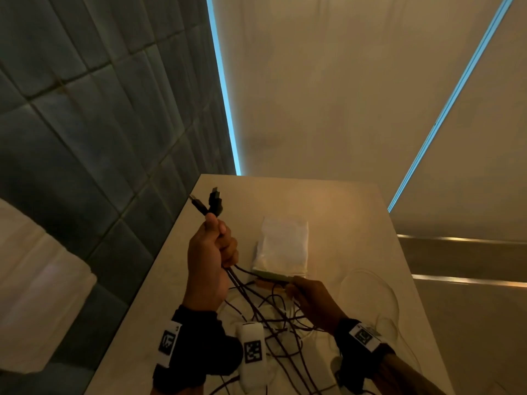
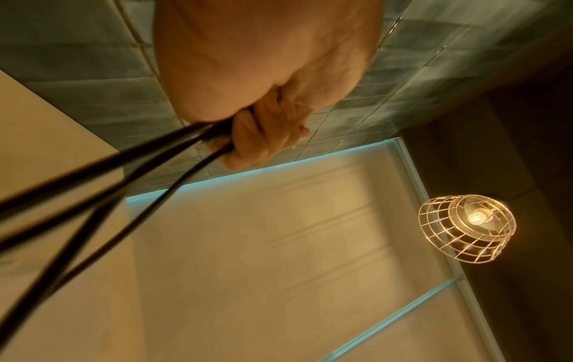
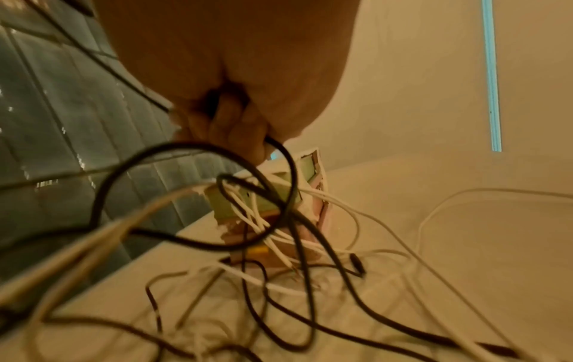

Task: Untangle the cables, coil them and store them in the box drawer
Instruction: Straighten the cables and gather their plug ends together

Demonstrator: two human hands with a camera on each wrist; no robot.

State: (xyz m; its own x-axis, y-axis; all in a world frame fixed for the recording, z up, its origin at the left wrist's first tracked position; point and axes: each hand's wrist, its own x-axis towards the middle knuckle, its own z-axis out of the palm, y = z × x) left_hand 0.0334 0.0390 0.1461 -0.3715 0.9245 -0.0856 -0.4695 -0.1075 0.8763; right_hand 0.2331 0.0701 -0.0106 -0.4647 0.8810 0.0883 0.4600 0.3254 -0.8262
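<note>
My left hand point(image 1: 212, 249) is raised above the table and grips a bundle of black cables point(image 1: 245, 292); two plugs point(image 1: 212, 202) stick up out of the fist. In the left wrist view the curled fingers point(image 2: 263, 137) clamp several black cables point(image 2: 130, 176) that run down and left. My right hand point(image 1: 308, 295), low by the small box's front, pinches a black cable point(image 3: 288, 171) between curled fingers point(image 3: 235, 132). Black and white cables lie tangled on the table point(image 3: 310, 281). The small box point(image 1: 282, 246), white on top with a green edge, stands behind the tangle.
The beige table point(image 1: 356, 223) ends at the left against a grey tiled wall point(image 1: 85, 109). A loose white cable point(image 1: 379, 283) loops to the right of the box. A white plug block point(image 1: 252, 352) lies near my wrists. A wire-cage lamp point(image 2: 468, 227) hangs overhead.
</note>
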